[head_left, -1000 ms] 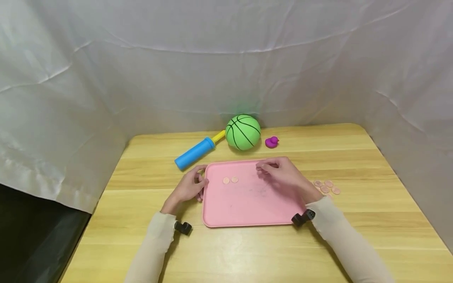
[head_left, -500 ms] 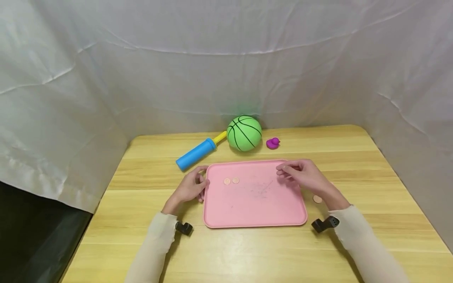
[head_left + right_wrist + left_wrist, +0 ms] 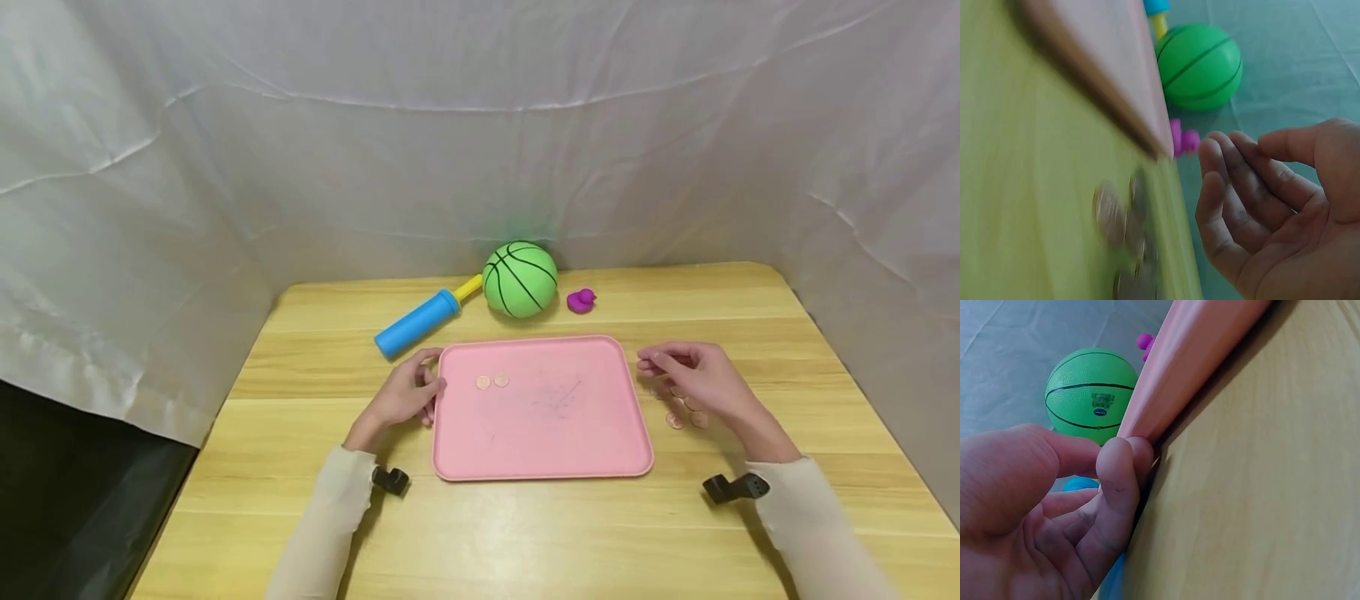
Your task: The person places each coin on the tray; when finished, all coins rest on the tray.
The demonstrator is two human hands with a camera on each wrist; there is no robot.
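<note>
A pink tray lies on the wooden table, with two copper-coloured coins side by side on its upper left part. At the tray's left edge my left hand holds the rim between thumb and fingers; the left wrist view shows the fingertips against the tray's side. To the right of the tray, my right hand hovers above several loose coins, partly covering them. Its fingers are loosely bent, and nothing shows between them in the right wrist view, where the nearby coins look blurred.
Behind the tray sit a green ball with black lines and a small purple rubber duck. A blue hand pump with a yellow end lies left of the ball. Pale cloth hangs around the table's back and sides.
My right hand has moved right, from over the tray to above the loose coins beside it. The left hand stays at the tray's left edge.
</note>
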